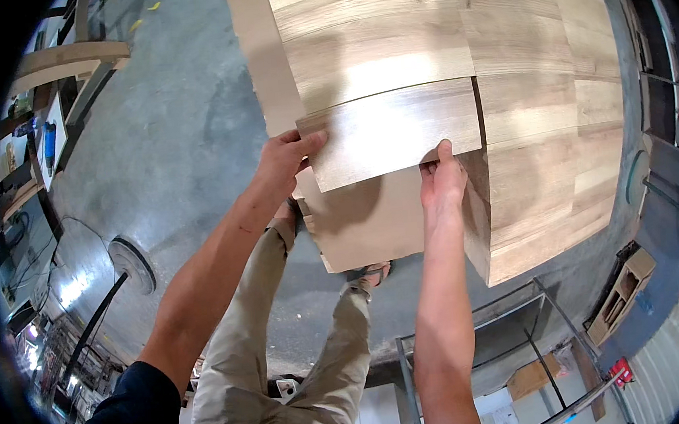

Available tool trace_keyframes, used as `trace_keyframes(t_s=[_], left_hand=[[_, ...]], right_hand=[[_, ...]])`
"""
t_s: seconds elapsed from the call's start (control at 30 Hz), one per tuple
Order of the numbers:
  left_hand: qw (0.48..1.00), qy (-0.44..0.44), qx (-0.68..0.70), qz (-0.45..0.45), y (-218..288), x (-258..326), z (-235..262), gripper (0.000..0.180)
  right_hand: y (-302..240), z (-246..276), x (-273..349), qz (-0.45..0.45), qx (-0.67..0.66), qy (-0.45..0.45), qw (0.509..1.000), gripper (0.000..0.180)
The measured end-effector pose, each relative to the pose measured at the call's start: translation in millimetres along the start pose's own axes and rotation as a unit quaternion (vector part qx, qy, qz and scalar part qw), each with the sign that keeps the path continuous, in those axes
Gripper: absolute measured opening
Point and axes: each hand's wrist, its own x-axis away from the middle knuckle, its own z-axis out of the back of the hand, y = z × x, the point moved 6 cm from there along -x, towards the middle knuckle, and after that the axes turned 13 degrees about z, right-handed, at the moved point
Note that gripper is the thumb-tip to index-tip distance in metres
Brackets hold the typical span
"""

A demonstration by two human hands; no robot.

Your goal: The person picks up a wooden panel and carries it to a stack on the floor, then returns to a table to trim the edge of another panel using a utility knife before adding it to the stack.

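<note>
A short wood-grain plank (393,132) lies against the edge of a larger wood-plank surface (375,54), with a thin dark gap along its right end. My left hand (286,159) grips the plank's left end, thumb on top and fingers underneath. At the near edge towards the right, my right hand (442,176) pinches it with the thumb above and fingers below. Beneath the plank, a brown cardboard sheet (369,229) shows on the near side. More planks (545,140) of the same surface extend to the right, their near part reaching past the held plank.
Grey concrete floor (162,90) surrounds the planks. A round-based stand (132,264) is at left, near a blue tool (49,143) and a curved wooden piece (64,62). A metal frame (475,313) and a wooden box (621,293) stand at lower right.
</note>
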Motion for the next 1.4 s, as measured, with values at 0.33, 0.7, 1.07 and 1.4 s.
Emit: trace_keyframes(t_s=[0.33,0.7,1.07,1.4], left_hand=[[0.999,0.002,0.027,-0.041,-1,-5,-21,0.044],[0.998,0.024,0.001,-0.053,1,-9,-26,0.041],[0.991,0.065,-0.063,-0.097,-8,11,-33,0.041],[0.984,0.061,0.051,-0.157,-64,87,-13,0.043]], right_hand=[[-8,6,-15,0.013,-0.007,0.021,1.000,0.044],[-13,12,-16,0.021,0.009,0.005,1.000,0.050],[-99,-6,-15,0.393,0.638,-0.056,0.660,0.056],[-65,66,73,0.453,0.432,-0.062,0.778,0.025]])
